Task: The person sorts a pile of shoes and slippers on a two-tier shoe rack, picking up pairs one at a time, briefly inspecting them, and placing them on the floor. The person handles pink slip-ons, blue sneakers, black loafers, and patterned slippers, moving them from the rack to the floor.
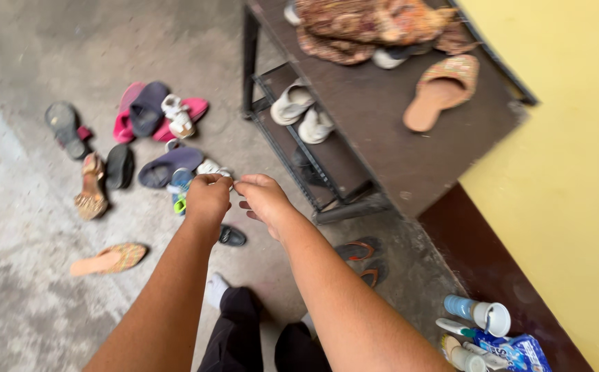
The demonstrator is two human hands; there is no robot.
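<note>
Both my arms reach out over the grey concrete floor. My left hand [208,195] is curled into a loose fist and my right hand [263,197] pinches toward it, fingertips meeting at about the middle of the view. Something small and pale seems held between the fingertips, too small to tell what. Below the hands lie scattered shoes: a dark blue slipper [168,165], a small white and blue child's sandal [180,186], a black shoe [232,236]. A dark shoe rack [389,138] stands just right of the hands.
More footwear lies at left: pink slippers [126,122], a black sandal [65,128], a patterned tan slipper [108,259]. On the rack top are a woven slipper [441,89] and patterned cloth [375,24]; white shoes on its lower shelf. Bottles and a packet [485,337] stand by the yellow wall.
</note>
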